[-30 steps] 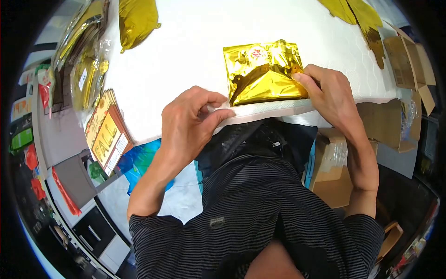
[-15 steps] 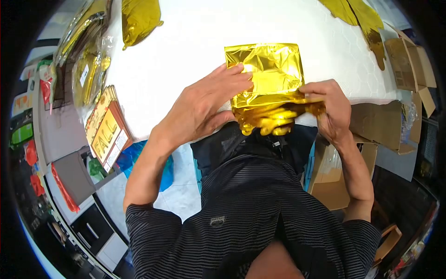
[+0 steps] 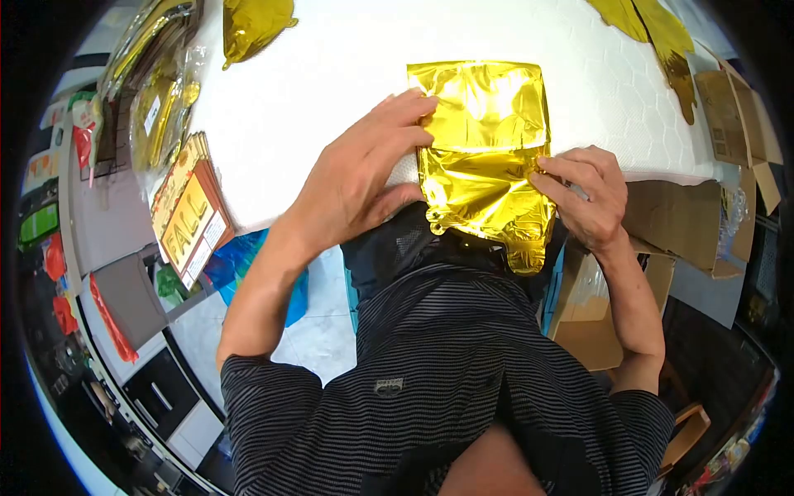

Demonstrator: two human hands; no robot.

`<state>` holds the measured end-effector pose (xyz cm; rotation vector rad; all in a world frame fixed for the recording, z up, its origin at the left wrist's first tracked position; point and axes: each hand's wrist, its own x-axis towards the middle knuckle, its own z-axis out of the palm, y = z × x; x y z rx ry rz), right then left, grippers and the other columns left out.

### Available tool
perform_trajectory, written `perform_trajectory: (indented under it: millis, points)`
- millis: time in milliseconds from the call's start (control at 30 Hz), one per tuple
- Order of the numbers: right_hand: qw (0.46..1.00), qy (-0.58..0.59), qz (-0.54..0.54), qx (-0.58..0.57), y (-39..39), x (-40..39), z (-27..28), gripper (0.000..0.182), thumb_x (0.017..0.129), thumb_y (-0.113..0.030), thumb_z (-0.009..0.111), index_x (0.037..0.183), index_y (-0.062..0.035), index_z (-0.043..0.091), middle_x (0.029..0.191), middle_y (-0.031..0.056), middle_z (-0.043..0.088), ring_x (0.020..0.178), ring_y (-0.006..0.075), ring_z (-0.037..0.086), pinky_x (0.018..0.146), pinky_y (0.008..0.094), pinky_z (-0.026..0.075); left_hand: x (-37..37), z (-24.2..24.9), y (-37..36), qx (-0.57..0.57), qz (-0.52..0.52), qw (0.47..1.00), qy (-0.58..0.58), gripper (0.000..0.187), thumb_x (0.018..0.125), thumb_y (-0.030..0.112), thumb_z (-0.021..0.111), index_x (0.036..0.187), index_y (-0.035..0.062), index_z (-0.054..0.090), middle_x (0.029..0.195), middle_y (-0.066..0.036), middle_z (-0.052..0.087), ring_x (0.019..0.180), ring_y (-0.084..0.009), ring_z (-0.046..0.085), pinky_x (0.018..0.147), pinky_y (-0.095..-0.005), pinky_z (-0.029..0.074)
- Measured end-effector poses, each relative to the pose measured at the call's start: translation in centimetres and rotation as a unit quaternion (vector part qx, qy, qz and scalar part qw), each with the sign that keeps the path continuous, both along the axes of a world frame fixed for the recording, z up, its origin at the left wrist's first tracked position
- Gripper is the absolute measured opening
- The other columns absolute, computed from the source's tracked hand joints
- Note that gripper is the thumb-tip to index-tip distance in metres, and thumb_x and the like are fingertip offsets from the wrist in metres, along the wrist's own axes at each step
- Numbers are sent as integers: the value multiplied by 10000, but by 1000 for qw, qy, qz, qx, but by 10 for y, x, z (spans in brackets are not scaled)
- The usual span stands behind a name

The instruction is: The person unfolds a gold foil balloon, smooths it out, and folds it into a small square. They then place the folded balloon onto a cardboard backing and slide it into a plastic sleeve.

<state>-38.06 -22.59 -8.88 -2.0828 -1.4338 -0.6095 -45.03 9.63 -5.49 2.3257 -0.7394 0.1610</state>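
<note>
A flat, shiny gold foil balloon (image 3: pixel 488 107), folded across its middle, lies at the front edge of the white padded table. Its lower part hangs over the edge toward my lap, with a tab at the bottom. My left hand (image 3: pixel 360 165) rests along the balloon's left side, fingers spread and tips on the foil, thumb near the fold. At the right side, my right hand (image 3: pixel 591 190) pinches the foil's edge between thumb and fingers, close to the crease.
Another gold foil piece (image 3: pixel 255 29) lies at the far left, and more gold foil (image 3: pixel 649 45) at the far right. Clear bags (image 3: pixel 161 124) and a stack of cards reading FALL (image 3: pixel 190 219) sit on the left. Cardboard boxes (image 3: pixel 670 215) stand at right.
The crumpled lower part of the balloon has been spread out flatter and now hangs lower, its tab showing. My right hand has shifted slightly along the right edge; my left hand stays beside the foil.
</note>
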Motion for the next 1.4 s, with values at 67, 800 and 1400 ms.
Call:
perform_trajectory:
  millis: [67,800,1400]
  points:
    - [1000,3,-8,2,0,0,0,299,660,-24,796,955,-73,791,1049,62,750,918,248,665,794,368,539,-13,-2,-3,15,85,994,-60,491,738,92,852,1171,39,626,1272,-170,659,1190,-408,631,1016,-461,526]
    - [997,56,-41,34,4,-5,-3,260,695,4,815,942,-69,782,1024,47,756,913,264,661,818,362,538,-33,-31,-21,-7,180,962,-208,416,706,36,848,1101,62,721,1171,-109,705,1113,-344,668,885,-434,587]
    - [965,233,-118,12,15,-7,26,98,836,16,667,934,18,663,939,126,662,867,304,611,803,390,486,-22,-12,-24,-80,176,980,-46,95,785,14,777,868,42,740,917,-83,710,899,-279,658,763,-380,523]
